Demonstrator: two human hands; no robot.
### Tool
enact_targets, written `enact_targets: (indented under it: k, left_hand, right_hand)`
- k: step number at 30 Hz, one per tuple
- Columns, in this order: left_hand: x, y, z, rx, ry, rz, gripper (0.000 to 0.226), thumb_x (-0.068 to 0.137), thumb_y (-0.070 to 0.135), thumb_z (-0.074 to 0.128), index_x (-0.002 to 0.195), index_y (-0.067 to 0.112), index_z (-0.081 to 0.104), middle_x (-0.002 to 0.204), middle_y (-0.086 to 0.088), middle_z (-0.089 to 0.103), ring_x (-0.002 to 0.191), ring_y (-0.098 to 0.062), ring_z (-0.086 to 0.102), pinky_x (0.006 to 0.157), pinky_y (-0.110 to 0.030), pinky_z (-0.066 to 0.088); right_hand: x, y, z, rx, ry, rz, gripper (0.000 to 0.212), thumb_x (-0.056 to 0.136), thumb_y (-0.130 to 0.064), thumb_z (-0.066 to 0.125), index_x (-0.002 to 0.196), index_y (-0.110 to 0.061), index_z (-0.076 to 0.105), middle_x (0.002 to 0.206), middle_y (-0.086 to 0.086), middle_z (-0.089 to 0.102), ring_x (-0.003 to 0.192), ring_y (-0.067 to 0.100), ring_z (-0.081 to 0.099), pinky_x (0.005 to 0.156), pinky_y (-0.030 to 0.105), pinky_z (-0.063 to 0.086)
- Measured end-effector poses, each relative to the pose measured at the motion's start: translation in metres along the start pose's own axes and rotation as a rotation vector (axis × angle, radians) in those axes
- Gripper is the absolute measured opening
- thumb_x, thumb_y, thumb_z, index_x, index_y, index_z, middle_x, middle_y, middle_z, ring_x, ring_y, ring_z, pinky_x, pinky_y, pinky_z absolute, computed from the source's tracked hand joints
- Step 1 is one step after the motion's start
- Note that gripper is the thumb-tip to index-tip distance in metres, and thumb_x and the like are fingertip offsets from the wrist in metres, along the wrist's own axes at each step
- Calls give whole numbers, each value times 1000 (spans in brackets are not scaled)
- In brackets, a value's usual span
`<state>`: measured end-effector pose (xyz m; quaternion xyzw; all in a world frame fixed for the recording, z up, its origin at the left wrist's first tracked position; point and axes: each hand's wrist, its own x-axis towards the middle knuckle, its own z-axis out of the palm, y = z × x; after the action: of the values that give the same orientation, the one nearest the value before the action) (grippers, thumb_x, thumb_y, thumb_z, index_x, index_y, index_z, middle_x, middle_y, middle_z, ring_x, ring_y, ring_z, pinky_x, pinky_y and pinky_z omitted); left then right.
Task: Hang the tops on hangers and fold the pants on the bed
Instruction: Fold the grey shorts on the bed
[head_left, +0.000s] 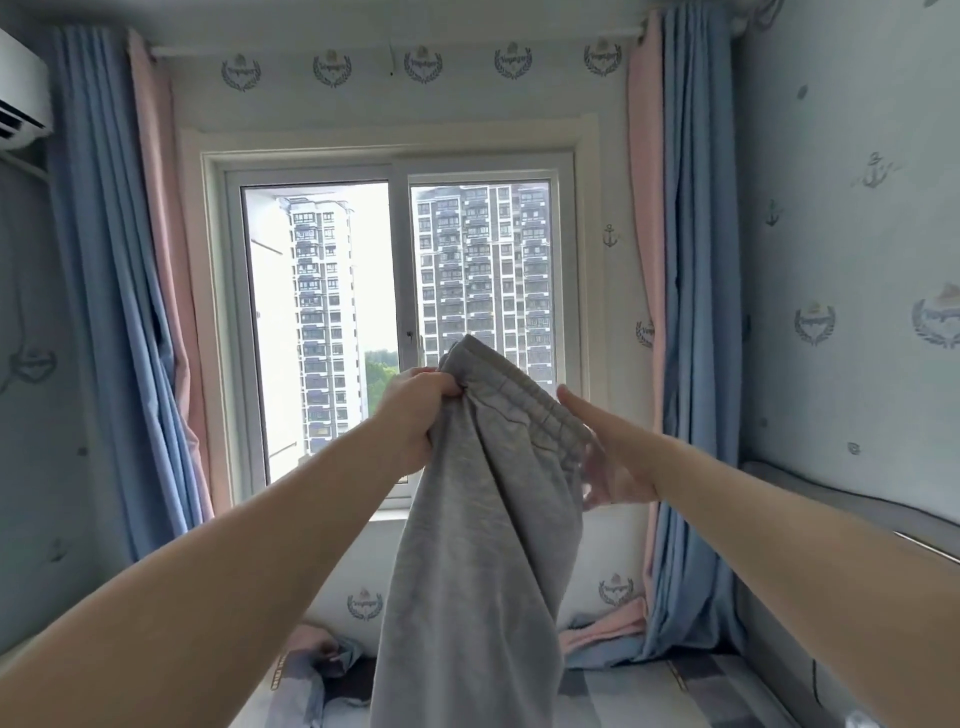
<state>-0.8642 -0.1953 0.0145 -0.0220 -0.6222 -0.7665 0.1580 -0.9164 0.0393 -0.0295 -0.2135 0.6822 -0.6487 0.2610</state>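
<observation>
Head view: left hand (415, 415) clutches the waistband of the grey pants (478, 545), right hand (613, 467) open against it, letting them hang straight above the bed (675, 691), presumably for folding.

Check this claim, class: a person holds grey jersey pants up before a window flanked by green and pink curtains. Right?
Wrong colour: the head view shows blue and pink curtains flanking the window. The grey jersey pants are indeed held up before it.

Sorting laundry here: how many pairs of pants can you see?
1: grey pants held up before the window, left hand gripping the waistband, right hand touching its other end. The crumpled fabric on the bed below may hide more.
</observation>
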Motion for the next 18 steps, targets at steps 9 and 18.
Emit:
enact_targets:
  k: [9, 18]
  left_hand:
    - [8, -8, -17, 54, 233, -36, 11, 79, -4, 59, 82, 0, 69, 76, -15, 69, 72, -31, 70, 72, -53, 63]
    - [9, -12, -45, 108, 189, -48, 11, 76, -3, 60, 79, 0, 71, 76, -16, 71, 76, -34, 71, 79, -53, 61]
  right_hand:
    - [17, 24, 42, -91, -140, -141, 114, 53, -39, 99, 147, -34, 34, 144, 11, 52, 127, 31, 60, 102, 56, 50]
    - [44, 54, 57, -14, 322, -354, 41, 75, -12, 87, 113, -8, 72, 110, 10, 76, 99, 22, 74, 84, 30, 60]
